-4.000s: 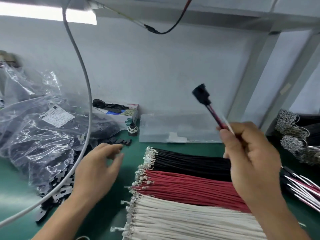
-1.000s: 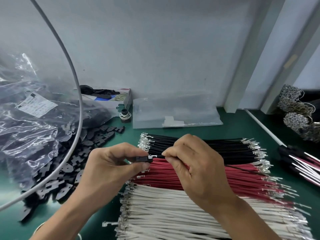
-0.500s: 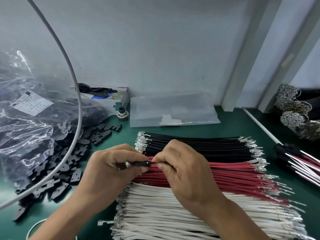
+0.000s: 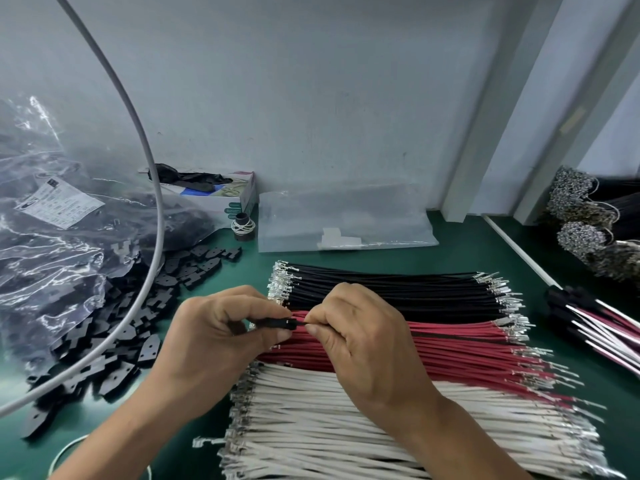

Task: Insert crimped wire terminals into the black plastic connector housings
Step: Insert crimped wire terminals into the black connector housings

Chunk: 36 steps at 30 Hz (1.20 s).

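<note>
2 hands (image 4: 221,337) (image 4: 363,337) hold housing (image 4: 277,323) horizontally, left-right.

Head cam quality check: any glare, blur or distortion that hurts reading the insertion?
Head view: strong glare on the plastic bag; wide-angle bending curves the white cable; far wire ends smear. Left hand, right hand and the black housing look fairly sharp.

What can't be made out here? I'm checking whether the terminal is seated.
- Terminal and housing slot: head view, covered by the fingers of the left hand and right hand.
- Wire colour at the right hand: too thin and covered to tell.
- Bag label: print too small.
- White wires: cut off by the bottom edge.
</note>
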Motion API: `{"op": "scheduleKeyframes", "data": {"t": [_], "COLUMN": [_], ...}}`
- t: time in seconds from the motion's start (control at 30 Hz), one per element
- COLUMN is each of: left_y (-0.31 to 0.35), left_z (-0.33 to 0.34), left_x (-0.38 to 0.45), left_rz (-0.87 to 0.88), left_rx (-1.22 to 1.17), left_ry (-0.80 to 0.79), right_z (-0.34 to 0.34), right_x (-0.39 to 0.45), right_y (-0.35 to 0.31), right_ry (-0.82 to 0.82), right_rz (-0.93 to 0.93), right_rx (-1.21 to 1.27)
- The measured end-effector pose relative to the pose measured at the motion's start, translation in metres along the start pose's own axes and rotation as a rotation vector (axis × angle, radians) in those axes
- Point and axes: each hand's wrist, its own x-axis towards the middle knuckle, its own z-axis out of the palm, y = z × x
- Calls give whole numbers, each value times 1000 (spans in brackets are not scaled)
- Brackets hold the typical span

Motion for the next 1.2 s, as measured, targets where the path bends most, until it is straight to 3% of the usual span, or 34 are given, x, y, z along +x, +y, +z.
{"op": "scheduleKeyframes", "data": {"t": [0.2,0.4,0.57,0.73,1.0,1.2], "left_y": [0,-9,-12,-8,-8,-6], "left_z": [1,-5,-9,-7,-14,-15], "left_x": [-2,0,2,5,7,5], "left_rz": [13,-102,-205,-246,-344,-400], "left_rx": [34,-33,-185,-285,-427,-557], "left_ry": [5,116,156,153,153,36], "right_z": [-2,-19,-10,-6,-18,-23], "right_x": [2,9,-2,0,2,4], "right_y": [2,4,-1,-2,4,-1], "right_ry": [-12,113,-207,-225,-120,-16], "right_rz": [-6,-74,-1,101,170,173], "right_rx": [-30,-192,-228,-148,3,74]}}
